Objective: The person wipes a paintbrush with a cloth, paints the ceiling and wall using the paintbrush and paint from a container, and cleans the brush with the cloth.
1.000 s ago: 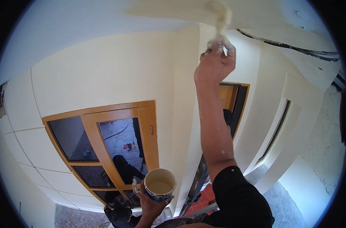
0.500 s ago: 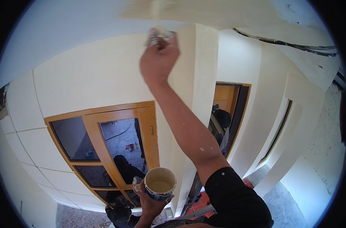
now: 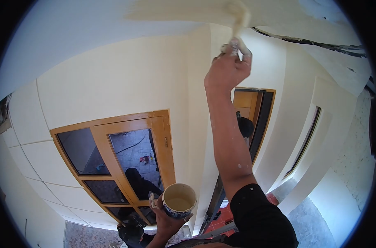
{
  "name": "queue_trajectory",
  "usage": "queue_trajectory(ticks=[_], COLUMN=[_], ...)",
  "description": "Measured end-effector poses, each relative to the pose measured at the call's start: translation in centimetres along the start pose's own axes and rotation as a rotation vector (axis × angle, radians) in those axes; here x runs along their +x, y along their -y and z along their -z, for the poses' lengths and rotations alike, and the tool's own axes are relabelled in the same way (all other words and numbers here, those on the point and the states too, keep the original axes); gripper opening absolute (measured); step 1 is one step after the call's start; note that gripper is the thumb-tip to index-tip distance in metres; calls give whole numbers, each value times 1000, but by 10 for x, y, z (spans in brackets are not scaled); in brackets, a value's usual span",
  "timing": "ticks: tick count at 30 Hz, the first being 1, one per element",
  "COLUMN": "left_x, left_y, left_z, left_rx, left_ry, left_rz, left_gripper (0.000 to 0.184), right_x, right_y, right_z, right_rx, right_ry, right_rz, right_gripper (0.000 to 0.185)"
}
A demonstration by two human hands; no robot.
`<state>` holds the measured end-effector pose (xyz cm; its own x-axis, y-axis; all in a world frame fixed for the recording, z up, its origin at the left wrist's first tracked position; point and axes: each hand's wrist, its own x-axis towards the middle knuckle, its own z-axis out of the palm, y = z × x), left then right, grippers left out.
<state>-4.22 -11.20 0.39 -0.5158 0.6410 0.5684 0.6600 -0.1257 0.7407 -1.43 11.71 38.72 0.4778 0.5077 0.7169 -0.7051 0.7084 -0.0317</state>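
My right hand (image 3: 229, 68) is raised to the ceiling, its fingers closed around a paintbrush (image 3: 238, 18). Motion blurs the brush head, which is at the cream-painted part of the ceiling (image 3: 175, 10); I cannot tell how firmly it touches. Low in the view, my left hand (image 3: 167, 223) grips a paint pot (image 3: 176, 213) with a blue-and-white patterned outside. Pale paint shows inside the pot, which is held mouth up. Paint smears mark the fingers of both hands.
A wooden-framed glazed door and window (image 3: 109, 165) stand in the cream wall (image 3: 126, 78). Farther right is an open doorway (image 3: 258, 120) with a person (image 3: 245, 126) partly visible. Another person (image 3: 132, 234) is below at left. A dark gap (image 3: 311, 42) runs along the ceiling.
My right hand has swept the paintbrush to the right along the ceiling. My left hand and the paint pot have shifted slightly to the right in view.
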Motion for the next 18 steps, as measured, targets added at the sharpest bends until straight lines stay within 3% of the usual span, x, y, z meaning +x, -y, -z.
queue_trajectory(ticks=[2, 3, 7, 9, 10, 14, 17, 18], left_x=[0, 2, 3, 3, 3, 5, 7, 8], left_y=[-4, -6, -8, -8, -11, 1, 7, 6], left_z=[4, 5, 5, 5, 6, 0, -2, -3], left_rx=[-17, -17, -9, 7, 24, -58, 139, 139], left_ry=[9, 4, -12, 11, 3, -3, 90, 96], left_rz=[68, 68, 58, 75, 73, 101, 139, 136], left_gripper=[133, 133, 133, 134, 134, 133, 130, 130], right_x=[-2, -6, -58, -69, -73, -76, -80, -71], right_y=[-5, -15, -40, -23, -16, -17, -12, -12], right_z=[-2, -6, -65, -90, -92, -77, -61, -57], right_rx=[119, 123, 90, 81, 78, -40, -110, -115], right_ry=[-198, -196, 105, 121, 133, 270, 614, 611], right_rz=[18, 16, 39, -3, -80, -45, -198, -196], right_gripper=[10, 10, 8, 7, 7, 7, 7, 7])
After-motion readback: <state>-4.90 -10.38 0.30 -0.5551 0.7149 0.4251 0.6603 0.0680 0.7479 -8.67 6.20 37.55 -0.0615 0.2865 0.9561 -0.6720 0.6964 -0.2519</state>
